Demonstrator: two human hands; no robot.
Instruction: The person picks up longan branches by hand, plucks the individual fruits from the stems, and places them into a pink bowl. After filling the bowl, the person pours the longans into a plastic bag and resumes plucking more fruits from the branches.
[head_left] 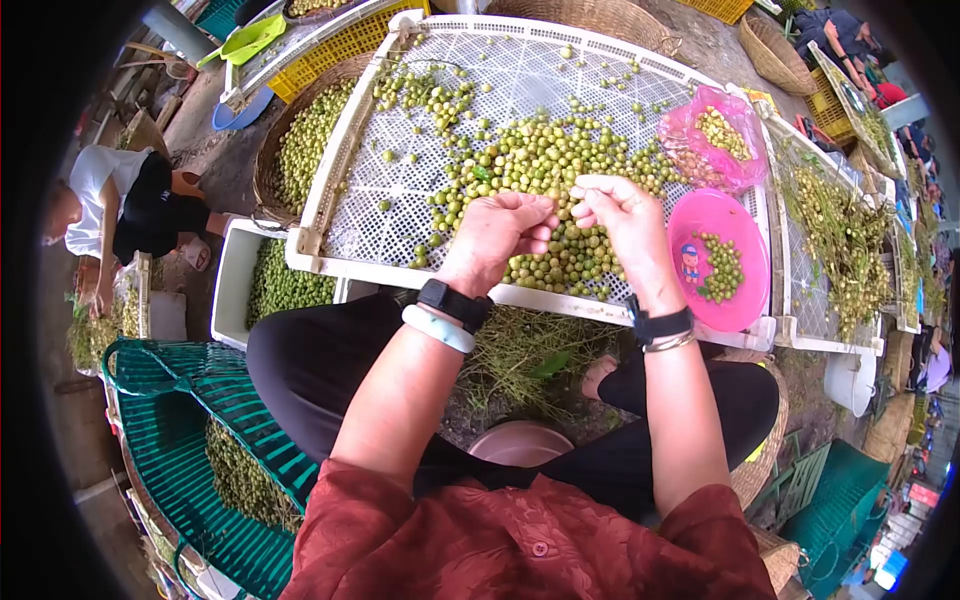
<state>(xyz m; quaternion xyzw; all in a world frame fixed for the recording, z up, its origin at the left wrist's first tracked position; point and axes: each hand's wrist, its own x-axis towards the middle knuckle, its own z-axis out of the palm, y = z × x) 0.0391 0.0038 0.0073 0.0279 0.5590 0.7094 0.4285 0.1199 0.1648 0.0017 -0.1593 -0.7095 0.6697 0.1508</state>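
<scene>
Both hands are over a white mesh tray (340,215) spread with small round yellow-green fruits (540,155). My left hand (500,235) is closed, thumb and fingers pinched together just above the pile. Close beside it, my right hand (625,215) is also closed in a pinch, its fingertips pointing toward the left hand. Whatever is between the fingers of either hand is too small to make out. Right of my right hand, a pink basin (735,300) on the tray holds some green fruits. Behind it lies a pink plastic bag (680,130) with paler fruits inside.
Left of the tray are a wicker basket (270,160) and a white tub (228,285) of green fruits. A green woven basket (160,400) stands nearer. Stripped stems (520,360) lie below the tray. Another tray holds fruit-laden stems (840,235) at right. A person (125,205) bends at far left.
</scene>
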